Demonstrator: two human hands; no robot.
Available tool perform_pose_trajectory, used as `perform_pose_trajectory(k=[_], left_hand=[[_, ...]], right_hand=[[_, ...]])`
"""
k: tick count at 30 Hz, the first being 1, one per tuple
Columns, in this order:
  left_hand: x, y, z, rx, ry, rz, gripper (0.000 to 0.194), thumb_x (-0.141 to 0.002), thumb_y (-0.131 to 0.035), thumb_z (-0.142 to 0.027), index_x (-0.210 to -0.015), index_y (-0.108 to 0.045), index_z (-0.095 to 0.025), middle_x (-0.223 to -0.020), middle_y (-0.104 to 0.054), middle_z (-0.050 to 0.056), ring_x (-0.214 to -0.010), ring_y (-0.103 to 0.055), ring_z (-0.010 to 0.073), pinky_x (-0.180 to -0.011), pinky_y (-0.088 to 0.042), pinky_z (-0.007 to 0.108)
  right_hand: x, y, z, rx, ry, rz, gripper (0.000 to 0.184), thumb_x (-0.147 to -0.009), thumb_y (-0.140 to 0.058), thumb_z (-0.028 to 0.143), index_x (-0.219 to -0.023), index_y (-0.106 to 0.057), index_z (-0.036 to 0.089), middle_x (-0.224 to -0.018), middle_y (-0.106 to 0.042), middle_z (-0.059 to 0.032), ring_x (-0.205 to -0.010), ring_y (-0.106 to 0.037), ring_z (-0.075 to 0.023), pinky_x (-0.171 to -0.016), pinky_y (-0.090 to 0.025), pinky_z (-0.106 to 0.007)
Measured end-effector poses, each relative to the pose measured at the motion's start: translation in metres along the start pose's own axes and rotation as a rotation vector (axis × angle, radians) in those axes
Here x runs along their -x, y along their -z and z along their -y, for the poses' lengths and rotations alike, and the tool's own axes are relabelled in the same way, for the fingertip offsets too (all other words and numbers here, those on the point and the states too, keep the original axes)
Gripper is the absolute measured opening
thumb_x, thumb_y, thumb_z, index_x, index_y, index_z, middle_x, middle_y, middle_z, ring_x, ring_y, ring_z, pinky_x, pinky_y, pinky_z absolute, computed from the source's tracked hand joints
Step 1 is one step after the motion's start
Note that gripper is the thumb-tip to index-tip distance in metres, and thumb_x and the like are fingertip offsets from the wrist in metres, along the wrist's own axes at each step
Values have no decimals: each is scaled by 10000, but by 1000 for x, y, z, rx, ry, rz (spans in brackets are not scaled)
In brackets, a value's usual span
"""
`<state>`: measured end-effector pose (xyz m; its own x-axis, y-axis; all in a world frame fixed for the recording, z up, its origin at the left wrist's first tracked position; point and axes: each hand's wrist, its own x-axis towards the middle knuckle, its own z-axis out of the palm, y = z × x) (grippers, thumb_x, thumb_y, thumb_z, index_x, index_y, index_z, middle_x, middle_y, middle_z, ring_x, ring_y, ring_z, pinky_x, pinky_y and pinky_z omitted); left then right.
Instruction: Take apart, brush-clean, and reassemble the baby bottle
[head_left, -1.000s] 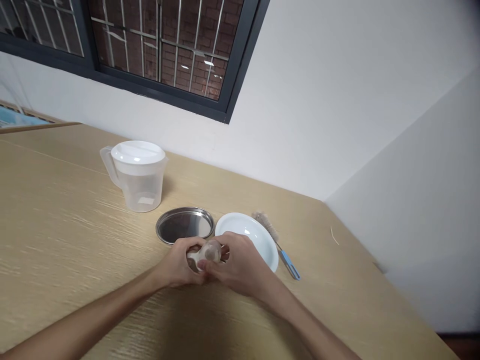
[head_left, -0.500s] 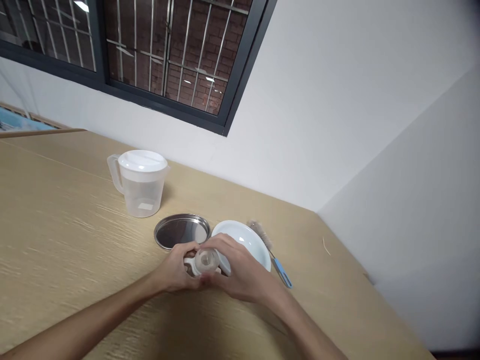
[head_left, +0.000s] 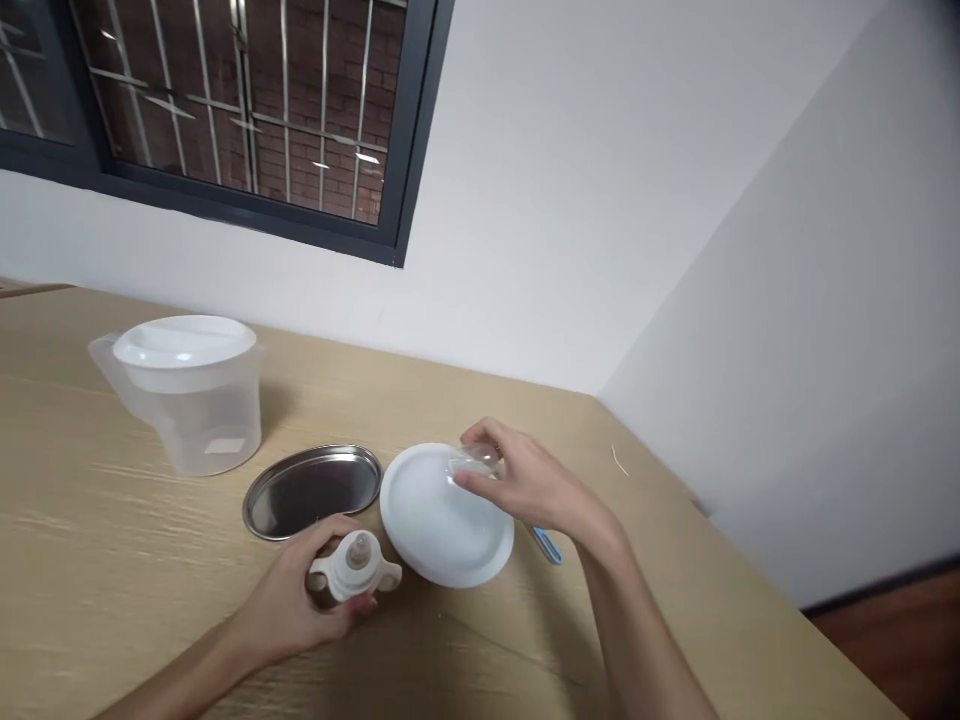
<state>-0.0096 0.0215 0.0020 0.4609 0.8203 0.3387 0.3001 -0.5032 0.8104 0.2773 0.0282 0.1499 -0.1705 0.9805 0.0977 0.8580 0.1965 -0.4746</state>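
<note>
Shiny metal tray (head_left: 311,490), matt wood-grain table (head_left: 112,560).

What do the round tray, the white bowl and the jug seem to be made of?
Tray: probably stainless steel, shiny, with mirror-like reflections. Bowl: glossy white, ceramic or plastic; unclear. Jug: frosted see-through plastic with an opaque white lid.

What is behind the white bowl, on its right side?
Under the right hand, a blue handle end shows past the white bowl. The hand and bowl cover the rest of it.
</note>
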Motion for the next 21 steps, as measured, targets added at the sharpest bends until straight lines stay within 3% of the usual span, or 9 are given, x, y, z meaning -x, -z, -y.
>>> perform_pose_trajectory(k=[6,8,10,12,16,21], left_hand=[[0,0,0,-9,28,-10,344,-761,-723,-291,-1076,-607,-217,-1054,-717,43,-885,-704,191,-760,-582,256],[-1,-1,1,5,10,-7,324,-771,-719,-296,-1065,-610,-217,-1034,-723,45,-881,-709,193,-725,-585,243],[-1,-1,2,14,-5,-8,315,-775,-722,-303,-1058,-616,-216,-1020,-729,49,-870,-715,194,-717,-587,240],[-1,-1,3,5,-19,-25,335,-768,-738,-312,-1067,-622,-216,-1028,-735,55,-888,-722,203,-739,-592,247],[1,0,2,-23,-18,-39,392,-747,-767,-326,-1097,-631,-216,-1079,-737,72,-985,-720,234,-796,-600,267],[3,1,-3,47,98,4,407,-757,-748,-367,-1111,-626,-206,-1034,-732,70,-829,-706,198,-630,-581,228]], right_hand=[[-20,-24,-30,115,-41,154,591,-832,-668,411,-1357,-482,213,-1251,-620,-106,-1089,-602,-232,-878,-460,-332],[-27,-33,-34,143,-35,199,533,-820,-680,450,-1278,-577,197,-1230,-638,-115,-1081,-609,-247,-862,-455,-327],[-33,-43,-36,176,-39,243,410,-818,-678,506,-1073,-672,184,-1131,-680,-112,-966,-641,-243,-781,-453,-316],[-38,-51,-35,206,-41,277,345,-815,-685,508,-940,-688,186,-1064,-703,-101,-892,-653,-234,-725,-440,-303],[-43,-65,-35,243,-31,302,332,-793,-719,407,-1034,-687,182,-1177,-692,-116,-1026,-648,-261,-768,-445,-293],[-40,-69,-34,248,-8,283,391,-814,-714,344,-1143,-647,142,-1222,-663,-155,-1108,-621,-285,-864,-452,-330]])
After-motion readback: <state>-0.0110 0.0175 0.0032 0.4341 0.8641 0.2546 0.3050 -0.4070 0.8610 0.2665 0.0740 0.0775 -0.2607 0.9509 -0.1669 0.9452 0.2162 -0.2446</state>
